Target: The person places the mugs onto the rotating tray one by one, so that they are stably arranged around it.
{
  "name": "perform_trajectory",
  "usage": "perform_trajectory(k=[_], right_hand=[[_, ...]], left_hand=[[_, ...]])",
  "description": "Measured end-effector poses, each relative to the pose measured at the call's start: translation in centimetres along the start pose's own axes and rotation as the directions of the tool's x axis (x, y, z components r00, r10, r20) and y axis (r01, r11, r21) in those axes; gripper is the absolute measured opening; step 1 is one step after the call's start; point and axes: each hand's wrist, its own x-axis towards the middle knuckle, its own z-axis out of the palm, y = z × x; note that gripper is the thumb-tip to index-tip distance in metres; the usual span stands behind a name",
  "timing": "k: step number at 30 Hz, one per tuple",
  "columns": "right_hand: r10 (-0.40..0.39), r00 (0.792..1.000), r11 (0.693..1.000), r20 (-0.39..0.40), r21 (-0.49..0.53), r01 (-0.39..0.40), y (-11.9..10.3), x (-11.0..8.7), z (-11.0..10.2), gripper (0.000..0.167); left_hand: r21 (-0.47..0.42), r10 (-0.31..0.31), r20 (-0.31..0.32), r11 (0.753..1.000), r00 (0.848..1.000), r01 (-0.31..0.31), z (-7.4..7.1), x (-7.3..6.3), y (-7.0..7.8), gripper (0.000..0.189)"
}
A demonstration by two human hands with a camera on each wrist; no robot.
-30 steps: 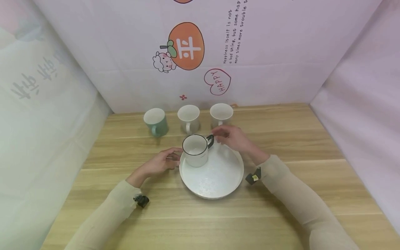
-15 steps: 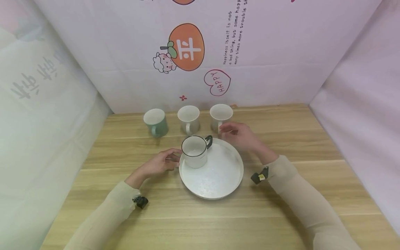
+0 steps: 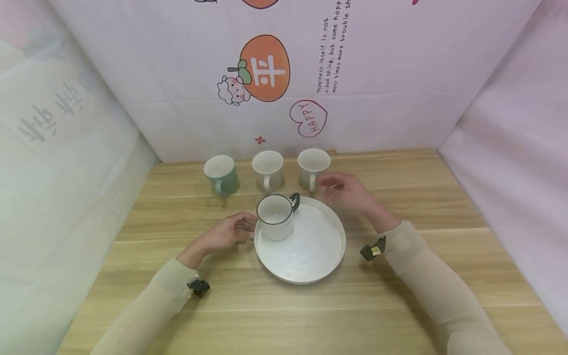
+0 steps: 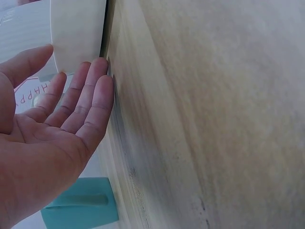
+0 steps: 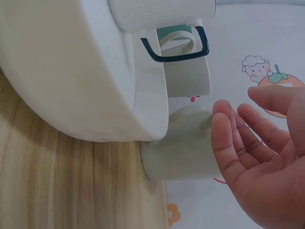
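Note:
A white mug with a black rim and black handle (image 3: pixel 276 227) stands upright on the left part of a round white tray (image 3: pixel 312 254). At the tray's left edge is my left hand (image 3: pixel 227 231), fingers loosely bent around nothing. The left wrist view has its fingertips beside the tray wall (image 4: pixel 78 33); contact is hard to tell. My right hand (image 3: pixel 348 193) hovers behind the tray, just right of the handle of the right-hand pale mug (image 3: pixel 313 170). Its fingers (image 5: pixel 224 138) are relaxed and hold nothing in the right wrist view.
Left of that pale mug stand another pale mug (image 3: pixel 271 175) and a teal mug (image 3: pixel 227 180), in a row along the table's back edge. A printed cloth (image 3: pixel 377 98) rises behind them. Wood-grain tabletop (image 3: pixel 284 320) extends in front of the tray.
My right hand has moved away from the black handle, to the right and slightly back toward the right-hand pale mug. The left hand stays by the tray; the black-rimmed mug stays on it.

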Motion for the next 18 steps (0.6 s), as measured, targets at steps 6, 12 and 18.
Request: perform_trajectory(k=[6, 12, 18], right_hand=[[0.029, 0.999, 1.000, -0.014, 0.001, -0.029, 0.16, 0.06, -0.28, 0.036], [0.085, 0.996, 0.996, -0.027, 0.017, -0.084, 0.56, 0.42, -0.43, 0.037], [0.111, 0.993, 0.994, -0.030, 0.026, -0.110, 0.81, 0.74, -0.56, 0.037]], left_hand=[[0.018, 0.015, 0.003, 1.000, 1.000, -0.015, -0.03, 0.08, -0.01, 0.050], [0.032, 0.017, 0.010, 0.999, 1.000, -0.017, 0.00, 0.15, -0.16, 0.050], [0.010, 0.001, 0.008, 1.000, 1.000, -0.001, 0.10, 0.09, 0.00, 0.048]])
